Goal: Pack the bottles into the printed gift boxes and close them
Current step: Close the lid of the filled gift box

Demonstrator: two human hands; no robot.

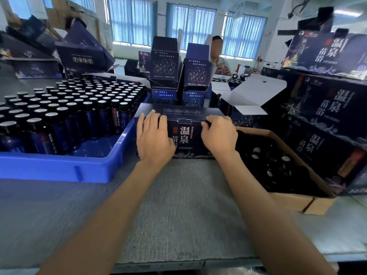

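Closing printed gift box (186, 133) at table centre, between blue tray (55, 167) of bottles (65, 114) at left and brown carton (294, 201) at right. Pressing lid with flattened left hand (154, 135); gripping front lid edge with curled right hand (219, 133). Probably handling as thin, dentable card, heavy when filled; supporting from beneath advisable.

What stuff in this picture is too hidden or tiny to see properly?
All in the head view:
- Inside the gift box: its lid, the left hand and the right hand cover it.
- The bottles in the blue tray: the left edge cuts some off.
- What is in the cardboard box: too dark.
- What the person at the back holds: too small.
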